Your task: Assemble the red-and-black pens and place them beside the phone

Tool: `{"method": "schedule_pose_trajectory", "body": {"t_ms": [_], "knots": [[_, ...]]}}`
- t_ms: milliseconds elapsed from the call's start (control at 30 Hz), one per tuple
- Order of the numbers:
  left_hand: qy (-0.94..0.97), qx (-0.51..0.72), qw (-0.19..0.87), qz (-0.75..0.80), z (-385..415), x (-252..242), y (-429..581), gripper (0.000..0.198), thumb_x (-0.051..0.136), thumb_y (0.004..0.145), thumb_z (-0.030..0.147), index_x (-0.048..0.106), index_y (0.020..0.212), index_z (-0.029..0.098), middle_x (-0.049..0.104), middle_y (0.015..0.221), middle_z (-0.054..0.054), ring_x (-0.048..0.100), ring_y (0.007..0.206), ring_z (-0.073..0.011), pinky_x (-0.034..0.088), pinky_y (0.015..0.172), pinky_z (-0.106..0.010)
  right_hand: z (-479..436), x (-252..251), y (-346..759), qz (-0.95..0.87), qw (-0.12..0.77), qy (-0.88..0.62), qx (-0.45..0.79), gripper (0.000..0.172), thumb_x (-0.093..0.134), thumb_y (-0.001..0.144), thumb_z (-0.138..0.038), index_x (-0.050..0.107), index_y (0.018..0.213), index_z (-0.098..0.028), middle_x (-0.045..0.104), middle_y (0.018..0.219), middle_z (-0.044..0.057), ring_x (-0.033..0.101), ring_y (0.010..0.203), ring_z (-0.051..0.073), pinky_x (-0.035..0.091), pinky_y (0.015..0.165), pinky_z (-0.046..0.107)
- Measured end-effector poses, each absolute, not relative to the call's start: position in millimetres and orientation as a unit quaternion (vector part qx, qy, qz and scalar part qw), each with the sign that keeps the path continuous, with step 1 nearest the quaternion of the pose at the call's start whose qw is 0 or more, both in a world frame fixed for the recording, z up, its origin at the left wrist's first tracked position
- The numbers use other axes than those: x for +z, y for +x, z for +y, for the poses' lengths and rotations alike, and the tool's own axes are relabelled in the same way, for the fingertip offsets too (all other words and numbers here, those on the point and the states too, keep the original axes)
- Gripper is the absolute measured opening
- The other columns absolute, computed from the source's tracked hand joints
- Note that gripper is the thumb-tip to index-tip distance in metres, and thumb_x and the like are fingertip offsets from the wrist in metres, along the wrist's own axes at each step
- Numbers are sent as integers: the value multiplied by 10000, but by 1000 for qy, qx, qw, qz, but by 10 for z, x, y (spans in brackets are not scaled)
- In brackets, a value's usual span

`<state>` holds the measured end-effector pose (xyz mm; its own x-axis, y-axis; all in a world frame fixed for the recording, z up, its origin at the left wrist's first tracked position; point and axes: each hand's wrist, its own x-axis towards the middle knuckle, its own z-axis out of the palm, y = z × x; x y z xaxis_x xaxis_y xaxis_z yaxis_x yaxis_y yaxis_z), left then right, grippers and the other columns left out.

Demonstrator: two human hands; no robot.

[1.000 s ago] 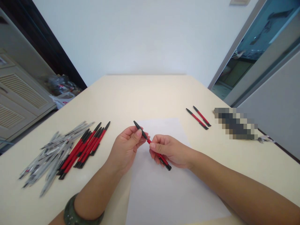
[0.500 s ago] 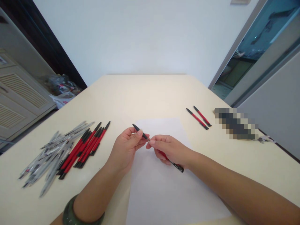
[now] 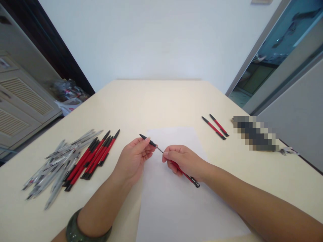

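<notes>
Centrally, left hand (image 3: 135, 158) pinching one black tip (image 3: 147, 140), right hand (image 3: 184, 159) gripping one red barrel (image 3: 188, 176), two pens (image 3: 213, 128) aside.

View, single: head-worn camera; looks forward and down across the table (image 3: 161, 101); close above left hand (image 3: 133, 159) and right hand (image 3: 185, 161); wall (image 3: 156, 40) beyond.

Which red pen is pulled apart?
The one over the white paper: left hand holds its black tip, right hand its red barrel. The piled pens and the two far pens lie whole.
</notes>
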<state>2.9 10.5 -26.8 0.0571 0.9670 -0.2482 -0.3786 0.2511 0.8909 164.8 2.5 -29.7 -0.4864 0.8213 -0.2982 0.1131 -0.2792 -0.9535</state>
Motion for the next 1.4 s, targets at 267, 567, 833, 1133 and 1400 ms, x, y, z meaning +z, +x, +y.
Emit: {"method": "schedule_pose_trajectory", "body": {"t_ms": [267,567,833,1133,1400], "knots": [[307,541,611,491,193,-248,-86,189,630,637,319,560,687,150,612,620,-1,541,590,-106,387,599,-239,60,-259,1704,-554,247,-435,666,166,428,749,-291,523,692,-168,438,425,-46,349,350,59,259,362,185],[674,182,255,669,238,-347,-97,341,457,711,482,508,541,191,490,469,23,440,454,-123,277,452,-243,200,-162,1858,-510,334,-427,668,163,405,766,-274,505,694,-167,452,435,-46,355,346,62,247,376,203],[712,108,153,676,290,-420,-5,322,454,692,506,541,586,214,580,600,-22,493,560,-184,258,475,-264,240,-203,1856,-503,336,-442,662,166,409,761,-281,499,681,-166,452,427,-45,354,338,63,236,359,204],[714,185,160,656,197,-360,-3,349,418,745,490,553,598,204,544,554,5,467,536,-148,280,489,-255,242,-220,1847,-504,334,-441,663,170,416,766,-293,502,689,-168,465,440,-44,370,343,63,253,361,198],[539,435,513,507,23,-235,75,288,590,695,375,627,906,182,565,661,14,418,557,-89,337,552,-224,122,-177,1789,-552,277,-385,686,175,416,784,-289,518,704,-171,463,415,-53,378,338,58,266,371,186]]}}
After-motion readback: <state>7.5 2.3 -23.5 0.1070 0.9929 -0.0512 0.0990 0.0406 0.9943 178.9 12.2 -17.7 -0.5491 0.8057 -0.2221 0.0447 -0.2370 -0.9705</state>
